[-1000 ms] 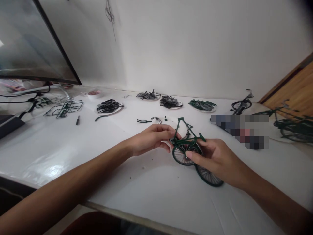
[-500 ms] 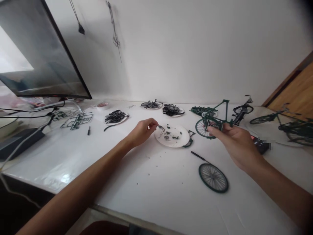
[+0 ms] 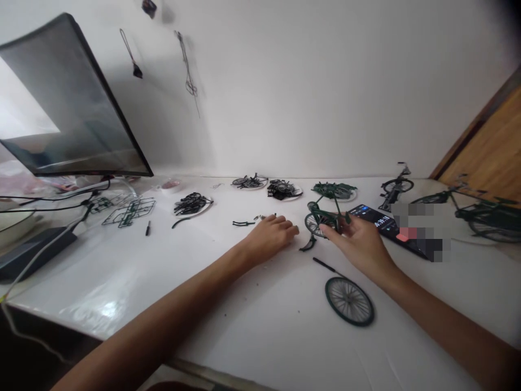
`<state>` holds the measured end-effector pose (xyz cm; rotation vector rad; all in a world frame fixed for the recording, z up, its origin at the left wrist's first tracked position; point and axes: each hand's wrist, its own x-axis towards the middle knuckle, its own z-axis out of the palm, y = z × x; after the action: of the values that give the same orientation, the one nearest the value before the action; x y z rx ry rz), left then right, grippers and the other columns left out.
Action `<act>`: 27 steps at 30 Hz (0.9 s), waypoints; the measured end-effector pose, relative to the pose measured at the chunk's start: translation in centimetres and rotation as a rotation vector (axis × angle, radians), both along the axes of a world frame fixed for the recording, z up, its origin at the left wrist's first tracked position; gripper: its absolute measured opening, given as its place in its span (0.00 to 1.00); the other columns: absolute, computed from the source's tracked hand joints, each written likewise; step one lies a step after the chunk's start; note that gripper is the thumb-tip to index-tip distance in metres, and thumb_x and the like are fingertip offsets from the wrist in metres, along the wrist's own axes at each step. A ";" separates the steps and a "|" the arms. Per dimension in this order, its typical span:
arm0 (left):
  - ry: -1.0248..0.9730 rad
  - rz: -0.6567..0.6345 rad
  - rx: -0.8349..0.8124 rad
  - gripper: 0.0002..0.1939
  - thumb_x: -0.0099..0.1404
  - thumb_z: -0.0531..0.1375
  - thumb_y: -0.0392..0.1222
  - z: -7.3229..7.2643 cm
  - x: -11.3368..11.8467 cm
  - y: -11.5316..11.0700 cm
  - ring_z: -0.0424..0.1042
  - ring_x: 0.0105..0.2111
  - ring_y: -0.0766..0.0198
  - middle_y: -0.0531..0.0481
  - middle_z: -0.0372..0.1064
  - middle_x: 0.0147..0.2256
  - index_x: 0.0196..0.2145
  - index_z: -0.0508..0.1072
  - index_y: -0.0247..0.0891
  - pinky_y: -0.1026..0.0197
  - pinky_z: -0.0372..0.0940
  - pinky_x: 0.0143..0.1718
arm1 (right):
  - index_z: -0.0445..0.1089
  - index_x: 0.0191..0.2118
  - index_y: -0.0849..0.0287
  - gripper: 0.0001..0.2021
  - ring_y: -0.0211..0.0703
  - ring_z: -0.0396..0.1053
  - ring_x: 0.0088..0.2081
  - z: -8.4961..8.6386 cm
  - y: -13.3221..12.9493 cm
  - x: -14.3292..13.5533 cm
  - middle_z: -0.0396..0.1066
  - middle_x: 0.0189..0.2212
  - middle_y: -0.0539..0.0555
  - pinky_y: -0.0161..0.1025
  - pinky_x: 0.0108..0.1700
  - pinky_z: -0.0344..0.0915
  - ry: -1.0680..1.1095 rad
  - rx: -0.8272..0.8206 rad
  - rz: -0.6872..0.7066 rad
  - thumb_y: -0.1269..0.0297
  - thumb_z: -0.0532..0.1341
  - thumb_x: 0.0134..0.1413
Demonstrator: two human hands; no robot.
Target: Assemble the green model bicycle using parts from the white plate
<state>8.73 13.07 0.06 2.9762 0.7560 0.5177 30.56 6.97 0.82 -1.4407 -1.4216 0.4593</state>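
Note:
My right hand (image 3: pixel 360 241) is closed on a green model bicycle frame (image 3: pixel 325 214), which has one spoked wheel on its left side. My left hand (image 3: pixel 274 236) is palm down over the middle of the table, its fingers bent; what lies under them is hidden. Small green parts (image 3: pixel 243 223) show just beyond it. Between the hands lies a curved dark green piece (image 3: pixel 309 244). Nearer the front, a loose green-rimmed wheel (image 3: pixel 349 301) rests flat beside a thin black-handled tool (image 3: pixel 324 264).
Paper plates of bicycle parts (image 3: pixel 192 203) stand along the back. A phone (image 3: pixel 391 231) lies behind my right hand. Assembled bicycles (image 3: pixel 396 185) are at the right. A monitor (image 3: pixel 77 103), part sprues (image 3: pixel 130 212) and a small screwdriver (image 3: pixel 148 228) are at the left.
My left hand has moved right and turned palm down, and the white plate no longer shows. My right hand has moved left with the bicycle, uncovering the phone. The view has tilted up slightly.

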 end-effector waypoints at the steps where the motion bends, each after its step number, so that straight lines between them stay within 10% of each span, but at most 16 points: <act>1: 0.011 -0.002 0.007 0.10 0.74 0.53 0.36 -0.1 0.2 -0.1 0.70 0.46 0.55 0.42 0.74 0.43 0.47 0.72 0.34 0.53 0.61 0.50 | 0.74 0.33 0.58 0.12 0.51 0.75 0.38 0.1 -0.2 -0.3 0.78 0.32 0.55 0.45 0.43 0.69 0.020 -0.012 0.012 0.56 0.69 0.48; 11: -0.170 0.102 -0.112 0.11 0.71 0.54 0.30 0.1 -2.0 0.1 0.75 0.42 0.60 0.43 0.75 0.46 0.48 0.73 0.34 0.58 0.69 0.43 | 0.74 0.46 0.57 0.15 0.48 0.74 0.48 1.3 -3.7 -2.6 0.77 0.47 0.57 0.45 0.54 0.68 0.658 -0.406 0.448 0.56 0.68 0.55; 27: -0.407 0.073 -0.214 0.08 0.69 0.57 0.34 2.3 -4.1 -2.4 0.74 0.42 0.62 0.45 0.75 0.43 0.44 0.73 0.36 0.59 0.70 0.45 | 0.74 0.43 0.59 0.14 0.44 0.73 0.42 0.6 -4.2 -2.1 0.77 0.41 0.56 0.41 0.47 0.69 0.528 -0.483 0.488 0.57 0.68 0.54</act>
<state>4.59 10.63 2.35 2.5348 0.8174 0.9423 28.46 2.81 1.46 -1.1825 -1.2550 1.4589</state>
